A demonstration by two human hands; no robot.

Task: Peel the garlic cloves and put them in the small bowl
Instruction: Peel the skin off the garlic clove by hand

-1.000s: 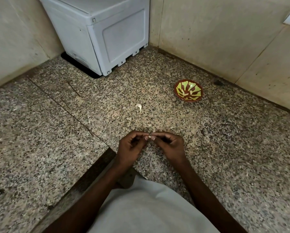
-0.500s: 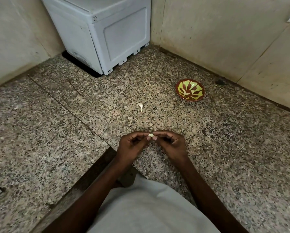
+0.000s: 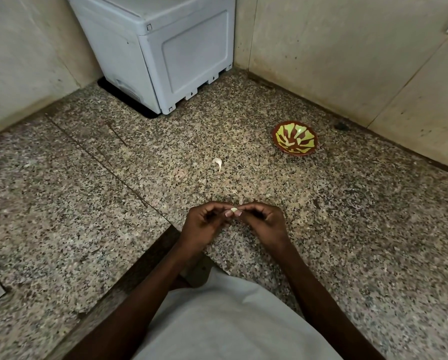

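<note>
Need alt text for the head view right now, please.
Both hands, left hand and right hand, pinch one garlic clove above a speckled stone floor; another clove lies ahead, small bowl right.

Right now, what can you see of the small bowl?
The small bowl is round and shallow, with a reddish-brown rim and yellow-green leaf-like patches inside; it looks glazed. It sits upright on the speckled stone counter, near the right wall, beyond both hands. Nothing touches it, and no cloves are visible inside.
</note>
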